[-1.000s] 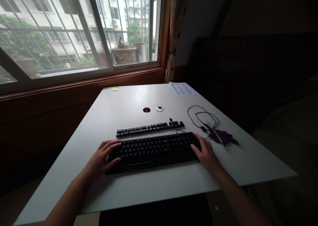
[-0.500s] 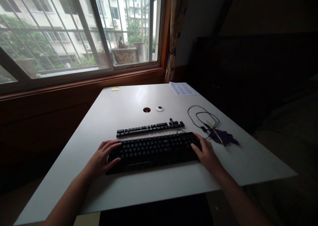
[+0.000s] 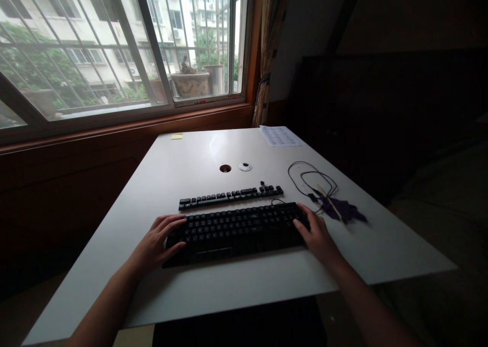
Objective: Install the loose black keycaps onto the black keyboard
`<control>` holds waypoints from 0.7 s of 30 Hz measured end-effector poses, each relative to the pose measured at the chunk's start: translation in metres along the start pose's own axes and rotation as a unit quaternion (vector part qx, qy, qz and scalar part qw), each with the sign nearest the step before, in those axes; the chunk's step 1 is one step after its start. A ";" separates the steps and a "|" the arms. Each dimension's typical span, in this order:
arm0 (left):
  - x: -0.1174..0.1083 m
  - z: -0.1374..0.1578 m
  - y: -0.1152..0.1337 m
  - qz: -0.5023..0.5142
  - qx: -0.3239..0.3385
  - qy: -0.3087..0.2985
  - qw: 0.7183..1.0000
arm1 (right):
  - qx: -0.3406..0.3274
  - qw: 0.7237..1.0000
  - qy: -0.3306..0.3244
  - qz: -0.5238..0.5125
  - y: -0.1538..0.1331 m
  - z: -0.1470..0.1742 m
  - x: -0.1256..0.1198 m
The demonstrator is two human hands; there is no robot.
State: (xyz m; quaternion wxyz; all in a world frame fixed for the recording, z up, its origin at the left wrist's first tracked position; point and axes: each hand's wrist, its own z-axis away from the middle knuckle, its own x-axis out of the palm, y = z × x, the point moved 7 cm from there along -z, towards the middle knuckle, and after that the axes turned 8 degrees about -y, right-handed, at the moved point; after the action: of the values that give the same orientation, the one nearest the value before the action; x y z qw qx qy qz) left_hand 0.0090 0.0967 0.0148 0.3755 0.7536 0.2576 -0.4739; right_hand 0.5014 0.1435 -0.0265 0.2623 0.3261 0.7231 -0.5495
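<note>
A black computer keyboard (image 3: 229,235) lies flat on the white table, rows of keys on its upper part and a darker strip along its near side. My left hand (image 3: 158,238) grips its left end, fingers over the far corner and thumb on the top near the keys. At the opposite end, my right hand (image 3: 312,230) holds it the same way, thumb resting over the right-hand keys. Just beyond the keyboard, loose black keycaps (image 3: 229,197) are laid out in two rows. My hands cover both ends of the keyboard.
A coiled black cable (image 3: 301,182) lies at the right, by a crumpled purple cloth (image 3: 348,211) with a thin stick across it. Farther back are a round table hole (image 3: 225,168), a white cover (image 3: 245,167), printed paper (image 3: 282,136) and yellow sticky notes (image 3: 176,136).
</note>
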 end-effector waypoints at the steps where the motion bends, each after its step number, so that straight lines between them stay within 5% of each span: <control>1: 0.000 0.000 0.000 0.000 0.001 0.000 1.000 | 0.000 1.000 -0.001 0.004 0.000 0.000 0.000; 21: 0.003 0.002 -0.004 0.000 0.003 -0.001 1.000 | 0.003 1.000 0.004 -0.014 0.003 0.000 0.001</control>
State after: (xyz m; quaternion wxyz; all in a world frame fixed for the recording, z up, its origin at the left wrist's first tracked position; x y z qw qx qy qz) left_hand 0.0066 0.0975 0.0106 0.3739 0.7541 0.2561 -0.4754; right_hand 0.5028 0.1438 -0.0288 0.2505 0.3185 0.7270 -0.5543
